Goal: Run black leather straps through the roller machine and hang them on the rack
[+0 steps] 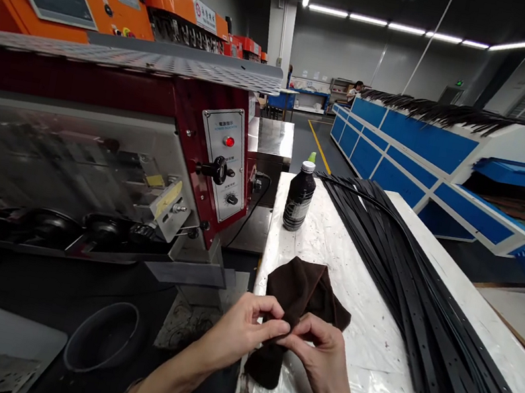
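Observation:
A dark brown cloth [304, 291] lies crumpled on the near end of a white plastic-covered table [368, 348]. My left hand [242, 331] and my right hand [319, 357] meet over the cloth's near part, fingers curled and pinching a fold of it between thumbs and fingertips. A bracelet shows on my left wrist. A dark bottle [299, 196] with a white cap and green tip stands upright at the table's far left.
Several long black perforated straps [427, 298] run along the table's right half. A red and orange machine [105, 116] with a control panel, knobs and rollers stands at left. A blue and white conveyor machine [430, 157] lines the right. A person sits far back.

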A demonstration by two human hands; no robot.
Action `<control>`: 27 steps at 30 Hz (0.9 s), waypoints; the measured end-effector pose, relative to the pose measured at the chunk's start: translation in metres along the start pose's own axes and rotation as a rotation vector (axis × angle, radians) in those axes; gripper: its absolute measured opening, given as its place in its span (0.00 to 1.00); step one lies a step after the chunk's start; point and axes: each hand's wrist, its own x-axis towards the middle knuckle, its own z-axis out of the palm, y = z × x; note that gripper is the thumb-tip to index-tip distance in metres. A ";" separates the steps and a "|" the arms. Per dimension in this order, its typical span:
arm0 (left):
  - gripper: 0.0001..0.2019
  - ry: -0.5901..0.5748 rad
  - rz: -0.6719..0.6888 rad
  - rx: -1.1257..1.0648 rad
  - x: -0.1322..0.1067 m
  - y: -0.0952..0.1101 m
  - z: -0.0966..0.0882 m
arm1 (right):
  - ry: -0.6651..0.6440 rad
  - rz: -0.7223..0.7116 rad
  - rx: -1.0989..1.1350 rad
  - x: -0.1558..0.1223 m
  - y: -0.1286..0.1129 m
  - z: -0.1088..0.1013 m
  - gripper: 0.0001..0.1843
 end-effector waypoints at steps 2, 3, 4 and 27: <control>0.17 -0.026 -0.051 -0.073 0.001 -0.002 0.000 | 0.008 -0.043 -0.047 0.000 0.000 0.001 0.14; 0.17 -0.045 -0.080 -0.155 0.002 -0.004 0.000 | 0.019 -0.029 -0.029 0.000 0.001 0.001 0.15; 0.16 -0.063 -0.110 -0.252 0.002 -0.007 0.000 | 0.030 0.003 0.016 0.000 0.002 0.002 0.15; 0.14 -0.081 -0.165 -0.598 0.006 -0.015 0.003 | 0.107 -0.127 0.087 0.000 0.006 0.004 0.09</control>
